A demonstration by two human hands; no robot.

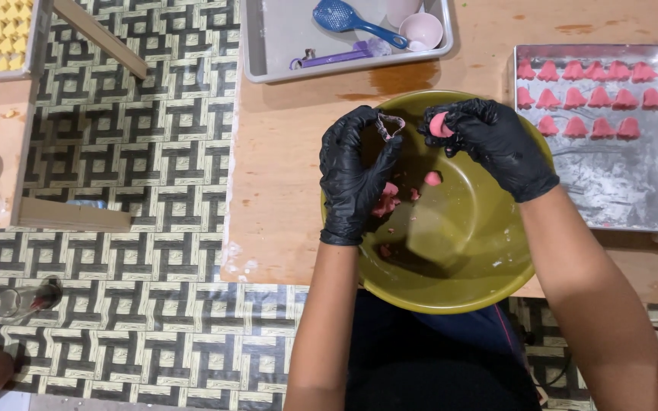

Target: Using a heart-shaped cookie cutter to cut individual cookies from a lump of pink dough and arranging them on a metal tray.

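Overhead, the gloved left hand (356,173) pinches a small metal cutter (390,125) while the right hand (489,141) closes on a pink dough lump (440,125) — both above an olive bowl (451,281). Three rows of shaped pieces (588,99) fill the tray (618,198) top — scraps (390,199) remain in the bowl.

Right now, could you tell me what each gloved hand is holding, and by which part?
Left hand pinches a small metal cutter by its lower edge; right hand grips a pink dough lump at its fingertips.
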